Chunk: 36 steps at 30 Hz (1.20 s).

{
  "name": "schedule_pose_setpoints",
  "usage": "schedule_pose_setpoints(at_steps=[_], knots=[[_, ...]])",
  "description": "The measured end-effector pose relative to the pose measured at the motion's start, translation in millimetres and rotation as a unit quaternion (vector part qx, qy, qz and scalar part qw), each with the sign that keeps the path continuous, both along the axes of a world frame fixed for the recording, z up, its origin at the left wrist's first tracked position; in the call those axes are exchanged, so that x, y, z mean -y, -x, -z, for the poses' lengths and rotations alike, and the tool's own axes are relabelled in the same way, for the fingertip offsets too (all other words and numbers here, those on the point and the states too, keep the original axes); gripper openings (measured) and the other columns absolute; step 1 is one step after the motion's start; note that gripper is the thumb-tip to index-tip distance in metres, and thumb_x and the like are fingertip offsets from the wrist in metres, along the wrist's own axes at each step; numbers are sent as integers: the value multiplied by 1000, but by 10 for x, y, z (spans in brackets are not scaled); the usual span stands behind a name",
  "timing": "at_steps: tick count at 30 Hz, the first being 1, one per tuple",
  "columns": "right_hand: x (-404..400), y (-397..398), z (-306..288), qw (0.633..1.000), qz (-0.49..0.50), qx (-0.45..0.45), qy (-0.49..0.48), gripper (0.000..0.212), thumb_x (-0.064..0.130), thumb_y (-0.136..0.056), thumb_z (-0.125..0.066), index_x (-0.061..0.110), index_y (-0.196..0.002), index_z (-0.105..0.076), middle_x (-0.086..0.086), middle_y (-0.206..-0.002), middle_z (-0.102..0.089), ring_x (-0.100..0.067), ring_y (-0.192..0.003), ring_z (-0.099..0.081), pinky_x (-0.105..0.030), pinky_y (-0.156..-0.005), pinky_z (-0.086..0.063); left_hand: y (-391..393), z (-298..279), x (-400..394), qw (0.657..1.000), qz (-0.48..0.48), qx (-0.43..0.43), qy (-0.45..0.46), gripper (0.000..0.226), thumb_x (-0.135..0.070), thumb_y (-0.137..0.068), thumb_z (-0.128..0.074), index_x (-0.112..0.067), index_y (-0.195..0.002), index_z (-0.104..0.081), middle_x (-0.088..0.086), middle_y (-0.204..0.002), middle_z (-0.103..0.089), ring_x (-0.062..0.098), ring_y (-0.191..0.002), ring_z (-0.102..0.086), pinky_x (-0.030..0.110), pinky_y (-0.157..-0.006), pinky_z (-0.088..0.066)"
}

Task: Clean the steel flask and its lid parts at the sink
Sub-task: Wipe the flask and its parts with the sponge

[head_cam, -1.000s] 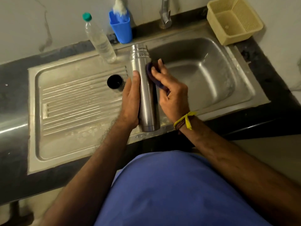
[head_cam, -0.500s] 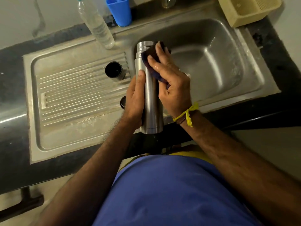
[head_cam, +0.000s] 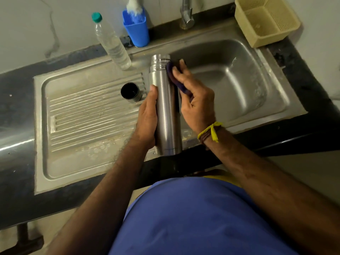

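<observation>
The steel flask (head_cam: 165, 107), lid off, is held over the sink's front rim with its threaded mouth pointing away from me. My left hand (head_cam: 148, 116) grips its lower body from the left. My right hand (head_cam: 195, 100) holds a dark purple scrub pad (head_cam: 174, 78) and presses it against the flask's right side just below the neck. A black-lined lid cup (head_cam: 131, 92) stands on the ribbed drainboard (head_cam: 88, 116), just left of the flask. Any other lid part is hidden behind my left hand.
The steel sink basin (head_cam: 237, 80) lies to the right, wet. A clear plastic bottle (head_cam: 111, 43) with a green cap and a blue cup (head_cam: 137, 28) holding a brush stand behind. The tap (head_cam: 186, 13) and a beige basket (head_cam: 266, 19) sit at the back right.
My right hand with the pad slid up the flask from mid-body to the neck and now sits just below the threads. The camera view shifted; the left hand kept its hold.
</observation>
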State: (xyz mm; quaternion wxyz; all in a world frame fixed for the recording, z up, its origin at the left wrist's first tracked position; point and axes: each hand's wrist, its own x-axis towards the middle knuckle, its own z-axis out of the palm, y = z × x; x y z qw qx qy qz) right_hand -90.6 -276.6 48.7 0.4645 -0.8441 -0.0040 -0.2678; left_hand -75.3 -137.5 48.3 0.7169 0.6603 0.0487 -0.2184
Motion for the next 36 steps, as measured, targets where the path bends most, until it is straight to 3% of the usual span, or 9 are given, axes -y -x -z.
schedule_pose_setpoints(at_steps=[3,7,11,14,20,24,27,30,36], knots=[[-63,99,-5,997,-60,27,44,48,-14,-88,-53,0,-133,-60,-20,-148,-48,-32,-139,-45,-46,-111,-43,-73,-66,-14,997,-22,-29,60,65,-66,-100,-39,-17,-137,-61,20,-130,-68,36,-123,-64,53,-105,-50],[-84,106,-22,999,-41,20,21,48,-15,-87,-51,0,-132,-60,-21,-147,-49,-33,-138,-46,-49,-108,-46,-205,-165,1,996,-39,-13,73,57,-59,-104,-39,-15,-128,-65,17,-118,-72,31,-107,-70,47,-93,-57],[2,207,-11,986,-102,48,122,53,-17,-87,-49,3,-134,-59,-16,-149,-47,-31,-144,-38,-44,-114,-41,-369,-252,3,994,-16,-35,104,81,-74,-92,-50,-10,-140,-57,23,-134,-64,39,-127,-61,60,-109,-46],[10,128,-54,996,-45,23,77,50,-15,-88,-50,2,-133,-60,-17,-148,-48,-32,-143,-40,-48,-111,-43,-471,-271,38,999,-32,1,36,69,-71,-96,-44,-16,-134,-62,19,-121,-72,37,-114,-69,58,-98,-55],[55,313,48,974,-123,63,181,45,-9,-95,-42,4,-134,-61,-15,-150,-47,-32,-145,-35,-50,-107,-46,-649,-298,51,998,-57,-12,29,68,-70,-100,-35,-14,-130,-60,18,-116,-74,31,-110,-72,48,-96,-58],[-7,276,6,985,-93,31,142,48,-10,-92,-43,4,-134,-60,-15,-150,-46,-31,-145,-36,-49,-108,-45,-726,-349,111,997,-8,-68,37,91,-85,-82,-49,-12,-134,-60,21,-122,-71,36,-113,-70,53,-100,-55],[57,354,34,963,-157,67,209,38,0,-104,-35,1,-131,-62,-19,-147,-49,-37,-144,-37,-50,-108,-45,-838,-357,87,998,-8,-62,32,76,-71,-84,-62,-12,-132,-58,20,-117,-72,34,-104,-71,48,-93,-59],[107,392,52,966,-134,61,214,44,12,-108,-26,-1,-129,-63,-22,-145,-49,-38,-141,-40,-52,-105,-47,-927,-376,65,997,-37,-71,7,66,-66,-89,-62,-17,-132,-57,17,-117,-71,29,-100,-71,41,-81,-61],[150,386,141,975,-104,38,195,43,-4,-99,-34,2,-131,-62,-19,-147,-49,-34,-141,-42,-50,-104,-48,-985,-321,4,993,-58,-97,30,69,-68,-87,-63,-15,-131,-57,15,-107,-71,29,-95,-71,46,-85,-61]])
